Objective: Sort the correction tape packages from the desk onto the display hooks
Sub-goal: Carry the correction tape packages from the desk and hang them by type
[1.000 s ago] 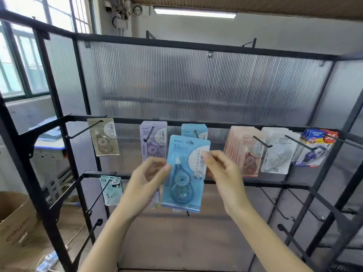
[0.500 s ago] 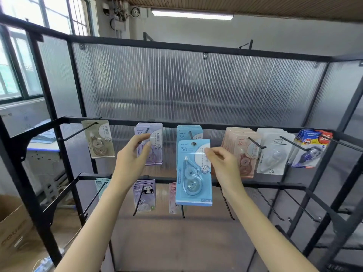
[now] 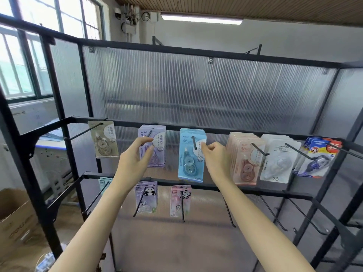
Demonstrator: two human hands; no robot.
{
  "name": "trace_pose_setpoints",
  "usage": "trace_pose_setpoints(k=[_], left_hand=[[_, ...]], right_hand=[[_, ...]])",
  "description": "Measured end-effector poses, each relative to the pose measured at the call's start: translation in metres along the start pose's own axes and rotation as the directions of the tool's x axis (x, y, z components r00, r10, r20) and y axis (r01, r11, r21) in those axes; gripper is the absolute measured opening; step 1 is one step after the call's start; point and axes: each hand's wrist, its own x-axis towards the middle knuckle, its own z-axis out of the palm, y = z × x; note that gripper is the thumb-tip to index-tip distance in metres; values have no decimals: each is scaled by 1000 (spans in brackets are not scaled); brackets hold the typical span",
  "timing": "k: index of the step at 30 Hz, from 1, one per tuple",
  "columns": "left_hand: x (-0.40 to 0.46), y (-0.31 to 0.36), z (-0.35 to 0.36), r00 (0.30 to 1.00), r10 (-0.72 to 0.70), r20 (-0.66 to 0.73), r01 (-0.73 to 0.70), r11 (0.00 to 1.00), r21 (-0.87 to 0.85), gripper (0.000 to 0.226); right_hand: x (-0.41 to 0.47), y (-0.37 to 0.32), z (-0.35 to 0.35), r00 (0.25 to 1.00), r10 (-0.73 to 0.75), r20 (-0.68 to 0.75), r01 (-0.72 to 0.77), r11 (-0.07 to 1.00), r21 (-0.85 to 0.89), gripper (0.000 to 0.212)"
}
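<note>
Right hand (image 3: 215,154) pinches the light-blue carded correction tape package (image 3: 190,156) hanging on its black wire hook (image 3: 194,142); left hand (image 3: 135,156), fingers loosely spread, touches the lilac carded packages (image 3: 154,146).

The blue package (image 3: 191,156), purple package (image 3: 155,146) and pink package (image 3: 244,158) each read "36", as does the white package (image 3: 276,169); the rightmost pack (image 3: 318,154) shows "PET".

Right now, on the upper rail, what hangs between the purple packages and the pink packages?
In the head view, the blue packages hang on their own hook between the purple packages and the pink packages; the right hand pinches the front blue one.
</note>
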Motion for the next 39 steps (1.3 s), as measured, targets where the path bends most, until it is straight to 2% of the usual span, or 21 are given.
trace_pose_setpoints(k=[5, 8, 10, 13, 17, 21, 26, 28, 31, 34, 39], left_hand=[[-15, 2, 0, 996, -73, -42, 71, 996, -51, 46], [-36, -10, -3, 990, -132, -45, 131, 991, -27, 45], [-53, -22, -6, 984, -175, -30, 176, 983, 57, 42], [-83, -41, -15, 971, -236, -28, 237, 955, 181, 39], [-137, -61, -43, 925, -372, -76, 376, 868, 324, 41], [-193, -70, -89, 846, -494, -197, 528, 735, 425, 42], [-243, -72, -146, 711, -603, -361, 699, 554, 451, 45], [-256, -74, -166, 666, -615, -422, 744, 502, 442, 45], [-269, -84, -192, 616, -616, -490, 787, 466, 404, 60], [-279, -105, -221, 563, -622, -545, 826, 422, 372, 46], [-291, -148, -281, 502, -609, -614, 865, 360, 349, 62]], right_hand=[[-19, 17, -4, 998, -2, 67, 14, 983, -183, 35], [-39, 25, 0, 975, -21, 222, 59, 985, -165, 27], [-57, 27, 7, 932, -97, 348, 140, 985, -101, 22], [-84, 23, 30, 818, -233, 525, 281, 960, -13, 22], [-121, 11, 73, 573, -415, 707, 497, 861, 103, 40], [-164, -16, 115, 373, -508, 776, 556, 792, 252, 46], [-223, -54, 163, 130, -586, 800, 585, 697, 415, 51], [-244, -67, 181, 68, -601, 796, 586, 670, 456, 52], [-269, -90, 213, 13, -621, 784, 605, 629, 489, 53], [-288, -117, 249, -44, -626, 778, 624, 591, 511, 53], [-329, -166, 320, -142, -634, 760, 667, 506, 547, 54]])
